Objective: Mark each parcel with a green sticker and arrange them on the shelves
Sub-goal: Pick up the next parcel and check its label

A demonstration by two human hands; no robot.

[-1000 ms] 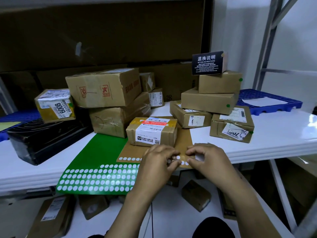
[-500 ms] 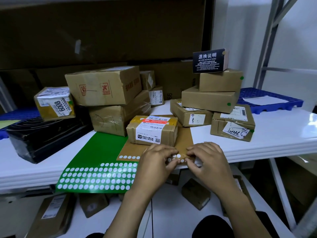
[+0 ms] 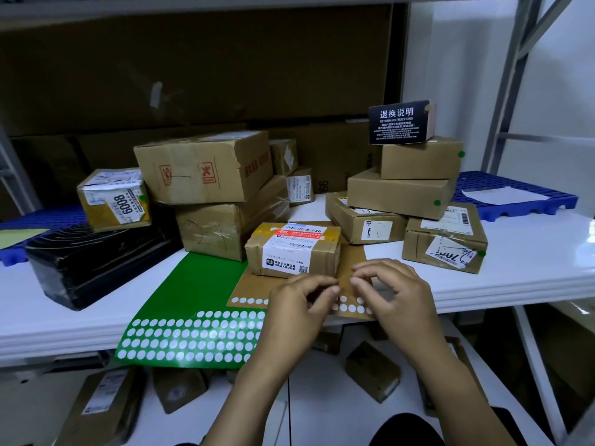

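On the white shelf (image 3: pixel 515 278) a small taped parcel (image 3: pixel 294 249) with a white label sits on a brown sticker sheet (image 3: pixel 352 262). Beside it lies a green sticker sheet (image 3: pixel 206 284) whose near rows show white circles. My left hand (image 3: pixel 299 304) and my right hand (image 3: pixel 396 294) hover over the brown sheet's near edge. Their curled fingertips almost meet. Whatever is pinched between them is too small to see. Parcels at the right, such as the flat box (image 3: pixel 399 193), carry green dots.
Several parcels are stacked behind: a large carton (image 3: pixel 203 169), a yellow-taped box (image 3: pixel 114 197), a long black box (image 3: pixel 96 262) at left and a black card box (image 3: pixel 401 122) on the right stack. Blue pallets (image 3: pixel 515 194) lie at both sides. More parcels lie on the floor below.
Both hands have lifted slightly off the brown sheet's edge, with fingertips drawn closer together. The view has shifted a little; the parcels have not moved.
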